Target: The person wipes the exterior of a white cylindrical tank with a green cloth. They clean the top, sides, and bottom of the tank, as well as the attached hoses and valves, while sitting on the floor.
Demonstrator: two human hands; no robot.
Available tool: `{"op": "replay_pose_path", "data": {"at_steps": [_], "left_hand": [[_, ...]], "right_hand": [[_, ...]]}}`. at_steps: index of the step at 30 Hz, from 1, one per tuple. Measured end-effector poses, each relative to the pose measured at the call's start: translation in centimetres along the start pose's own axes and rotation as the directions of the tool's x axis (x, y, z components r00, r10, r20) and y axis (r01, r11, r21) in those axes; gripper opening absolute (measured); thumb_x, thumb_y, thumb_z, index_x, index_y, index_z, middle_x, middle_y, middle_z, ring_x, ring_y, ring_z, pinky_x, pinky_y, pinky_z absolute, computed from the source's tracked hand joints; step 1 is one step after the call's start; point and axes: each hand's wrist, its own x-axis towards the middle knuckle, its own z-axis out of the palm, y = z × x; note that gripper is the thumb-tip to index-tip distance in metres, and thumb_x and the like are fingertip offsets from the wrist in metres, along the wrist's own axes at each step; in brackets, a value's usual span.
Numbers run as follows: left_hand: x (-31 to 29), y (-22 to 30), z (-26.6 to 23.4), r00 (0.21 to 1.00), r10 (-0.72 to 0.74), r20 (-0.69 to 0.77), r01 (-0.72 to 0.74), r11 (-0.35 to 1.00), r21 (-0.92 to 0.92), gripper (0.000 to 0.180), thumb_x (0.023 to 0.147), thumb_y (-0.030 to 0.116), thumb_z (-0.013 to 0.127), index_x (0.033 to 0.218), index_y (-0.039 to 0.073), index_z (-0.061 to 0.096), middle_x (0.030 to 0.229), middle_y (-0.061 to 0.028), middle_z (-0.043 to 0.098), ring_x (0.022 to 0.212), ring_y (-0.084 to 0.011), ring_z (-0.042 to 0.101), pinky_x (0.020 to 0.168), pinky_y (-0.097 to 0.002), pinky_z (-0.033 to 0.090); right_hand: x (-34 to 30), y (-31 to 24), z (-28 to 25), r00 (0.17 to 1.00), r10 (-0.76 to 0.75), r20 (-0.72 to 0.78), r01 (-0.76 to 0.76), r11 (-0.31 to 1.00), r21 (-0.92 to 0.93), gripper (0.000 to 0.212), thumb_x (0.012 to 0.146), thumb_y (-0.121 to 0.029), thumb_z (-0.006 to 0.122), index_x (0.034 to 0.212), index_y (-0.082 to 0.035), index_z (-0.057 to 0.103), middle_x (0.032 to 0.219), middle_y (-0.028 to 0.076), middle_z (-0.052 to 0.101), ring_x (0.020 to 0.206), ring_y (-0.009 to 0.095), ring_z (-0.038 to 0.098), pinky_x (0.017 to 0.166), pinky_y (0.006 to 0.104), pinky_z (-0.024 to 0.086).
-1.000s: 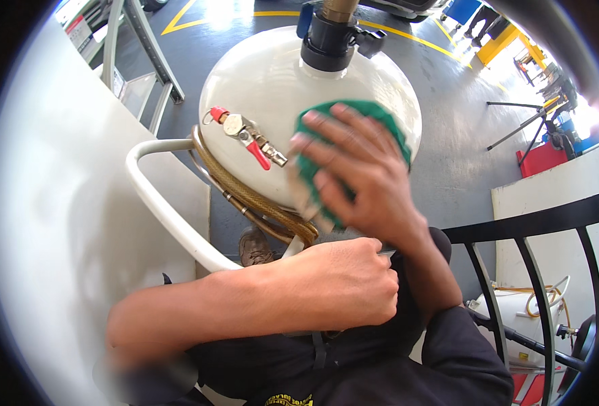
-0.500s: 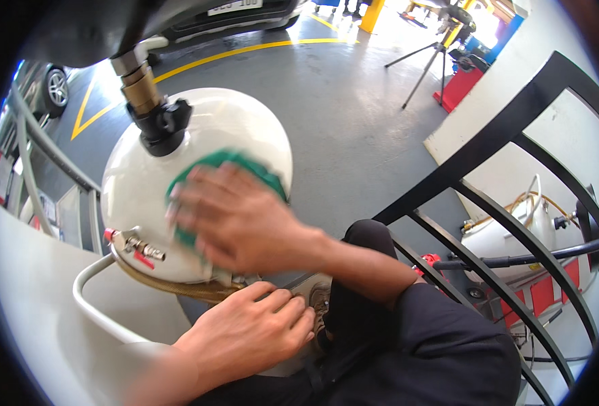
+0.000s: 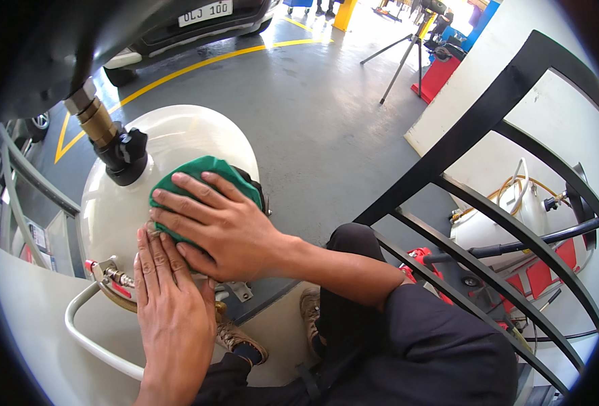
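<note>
Green cloth [image 3: 205,177], soft and limp, lies centre-left under the right hand [image 3: 222,227], pressed flat on the rigid white tank [image 3: 178,139]; the left hand [image 3: 171,301] rests flat, fingers together.

That cream tank [image 3: 178,145] looks like smooth glossy painted metal, the green cloth [image 3: 208,172] is soft matt fabric, the fitting [image 3: 96,118] up top is dull brass, and the floor [image 3: 326,115] is smooth grey concrete.

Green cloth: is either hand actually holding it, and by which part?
The right hand presses the green cloth flat against the white tank, palm over its middle, not gripping it. The left hand lies flat on the tank, holding nothing.
</note>
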Motion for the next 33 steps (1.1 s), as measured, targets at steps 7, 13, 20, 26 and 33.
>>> {"op": "replay_pose_path", "data": {"at_steps": [7,13,20,26,33], "left_hand": [[0.2,0.4,-1.3,0.995,0.083,0.048,-0.079,0.995,-0.065,0.102,0.1,0.034,0.078,0.172,-0.014,0.023,0.18,-0.039,0.016,0.171,-0.0479,0.016,0.138,-0.0529,0.021],[0.2,0.4,-1.2,0.992,0.094,0.086,-0.083,0.989,-0.124,0.105,0.098,0.032,0.081,0.172,-0.015,0.022,0.179,-0.0426,0.013,0.17,-0.0521,0.015,0.137,-0.0546,0.023],[0.0,0.2,-1.2,0.991,0.103,0.086,-0.094,0.991,-0.095,0.109,0.097,0.033,0.082,0.171,-0.017,0.019,0.179,-0.0431,0.011,0.17,-0.053,0.013,0.137,-0.0549,0.023],[0.2,0.5,-1.4,0.99,0.097,0.106,-0.085,0.99,-0.112,0.11,0.096,0.031,0.083,0.172,-0.016,0.018,0.18,-0.0417,0.009,0.171,-0.0528,0.012,0.137,-0.0545,0.022],[-0.2,0.4,-1.2,0.989,0.065,0.136,-0.047,0.991,-0.129,0.113,0.095,0.024,0.084,0.174,-0.014,0.012,0.182,-0.0381,0.007,0.171,-0.0517,0.01,0.139,-0.0544,0.018]], "right_hand": [[2.1,7.6,-1.6,0.975,0.221,-0.03,-0.215,0.966,0.145,0.049,0.107,-0.034,0.061,0.151,-0.013,0.07,0.162,0.013,0.062,0.159,0.036,0.048,0.135,0.0523,0.031],[1.3,4.1,-1.0,0.993,0.121,0.008,-0.121,0.992,0.031,0.052,0.106,-0.031,0.06,0.156,-0.014,0.065,0.166,0.014,0.058,0.161,0.038,0.046,0.135,0.0592,0.029],[2.8,6.5,-1.3,0.992,0.125,0.015,-0.126,0.979,0.162,0.05,0.103,-0.033,0.063,0.151,-0.02,0.07,0.162,0.01,0.064,0.158,0.035,0.05,0.135,0.0518,0.031],[3.3,7.8,-0.4,0.978,0.211,-0.005,-0.21,0.975,0.068,0.052,0.104,-0.032,0.06,0.152,-0.014,0.069,0.161,0.013,0.064,0.159,0.036,0.048,0.135,0.0549,0.031],[3.2,4.2,-1.2,0.996,0.042,0.075,-0.054,0.983,0.173,0.05,0.102,-0.034,0.063,0.15,-0.018,0.071,0.163,0.01,0.062,0.158,0.036,0.05,0.134,0.0546,0.033]]}}
